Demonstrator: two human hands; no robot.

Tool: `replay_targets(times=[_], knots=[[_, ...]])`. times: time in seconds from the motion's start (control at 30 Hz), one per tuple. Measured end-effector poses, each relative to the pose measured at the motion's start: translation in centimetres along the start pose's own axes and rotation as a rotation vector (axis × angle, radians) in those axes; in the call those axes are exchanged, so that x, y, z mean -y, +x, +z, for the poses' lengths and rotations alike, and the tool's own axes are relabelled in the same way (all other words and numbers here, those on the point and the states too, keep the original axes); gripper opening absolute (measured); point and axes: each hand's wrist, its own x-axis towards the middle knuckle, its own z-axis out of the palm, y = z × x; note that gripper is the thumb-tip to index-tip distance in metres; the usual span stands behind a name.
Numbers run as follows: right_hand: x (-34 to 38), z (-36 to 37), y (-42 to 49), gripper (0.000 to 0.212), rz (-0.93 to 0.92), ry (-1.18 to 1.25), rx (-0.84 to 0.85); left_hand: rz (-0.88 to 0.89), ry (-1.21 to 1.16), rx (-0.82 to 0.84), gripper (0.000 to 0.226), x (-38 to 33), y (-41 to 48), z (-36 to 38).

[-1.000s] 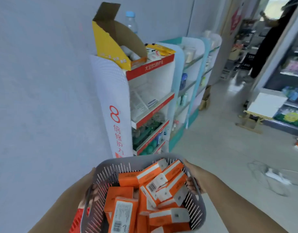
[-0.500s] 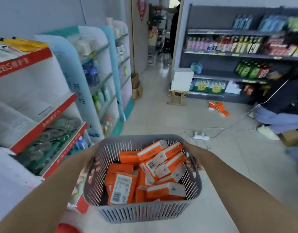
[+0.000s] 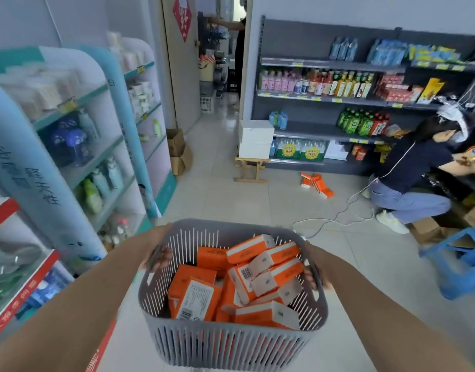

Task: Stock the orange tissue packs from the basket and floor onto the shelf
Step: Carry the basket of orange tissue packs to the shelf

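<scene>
I carry a grey slatted basket (image 3: 231, 345) in front of me, low in the view. Several orange tissue packs (image 3: 196, 294) lie jumbled inside it. My left hand (image 3: 158, 257) grips the basket's left rim, fingers curled over the edge. My right hand (image 3: 313, 273) grips the right handle. More orange tissue packs (image 3: 315, 183) lie on the tiled floor ahead, in front of the dark wall shelf (image 3: 338, 100), which holds bottled drinks and snacks.
Blue and white display stands (image 3: 70, 157) line the left. A red-trimmed rack (image 3: 21, 285) is at my left. A wooden stool carrying white boxes (image 3: 253, 146) stands ahead. A person (image 3: 413, 170) crouches at right beside a blue stool (image 3: 461, 261). A white cable (image 3: 335, 218) crosses the floor.
The view has swung right, away from the red-trimmed rack towards the aisle and the dark shelf. Both hands keep the same hold on the basket. The crouching person is now fully in view.
</scene>
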Motion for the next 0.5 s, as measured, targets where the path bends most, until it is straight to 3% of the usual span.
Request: replay_targets(times=[0.13, 0.3, 0.5], knots=[[4.6, -0.8, 4.8, 0.043, 0.037, 0.022, -0.025, -0.048, 0.045, 0.032, 0.072, -7.6, 5.7, -0.3], [11.7, -1.4, 10.8, 0.043, 0.044, 0.086, -0.087, -0.046, 0.124, 0.070, 0.067, -17.7, 12.4, -1.0], [20.0, -1.3, 17.9, 0.047, 0.041, 0.203, -0.160, -0.004, 0.131, 0.003, 0.063, -29.6, 20.1, -1.5]])
